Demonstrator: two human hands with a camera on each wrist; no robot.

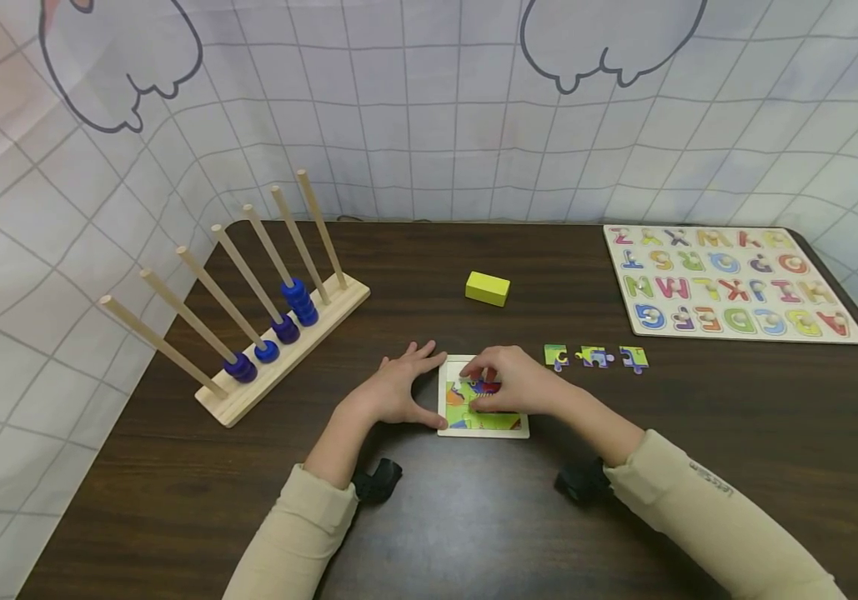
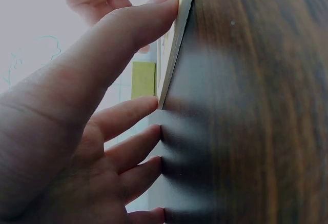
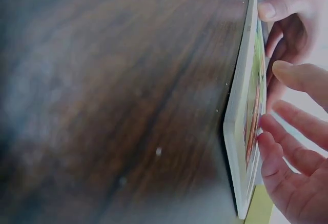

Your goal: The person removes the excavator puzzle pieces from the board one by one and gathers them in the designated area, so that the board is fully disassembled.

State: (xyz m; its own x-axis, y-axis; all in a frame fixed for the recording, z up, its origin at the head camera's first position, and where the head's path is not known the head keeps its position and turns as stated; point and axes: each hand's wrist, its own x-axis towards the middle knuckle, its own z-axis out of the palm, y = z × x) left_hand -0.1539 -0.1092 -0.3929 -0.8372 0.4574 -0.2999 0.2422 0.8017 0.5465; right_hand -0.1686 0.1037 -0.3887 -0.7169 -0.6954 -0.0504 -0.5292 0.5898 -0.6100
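Note:
A small jigsaw puzzle board [image 1: 484, 433] with a pale wooden frame lies flat on the table, part of its picture filled in green, orange and red. My left hand [image 1: 401, 390] spreads its fingers along the board's left side. Its thumb [image 2: 154, 16] rests on the frame and the index fingertip touches a corner. Over the picture is my right hand [image 1: 513, 382], fingertips on the surface. In the right wrist view its thumb [image 3: 297, 75] stands off the board, with no piece visible between thumb and fingers. Three loose jigsaw pieces [image 1: 595, 357] lie in a row beyond the right wrist.
A yellow block [image 1: 487, 288] sits behind the puzzle board. To the left stands a wooden peg rack [image 1: 289, 354] with tall rods and blue rings. An alphabet board [image 1: 744, 336] with knobbed letters lies at the back right. A patterned cloth [image 1: 429, 125] hangs behind the table.

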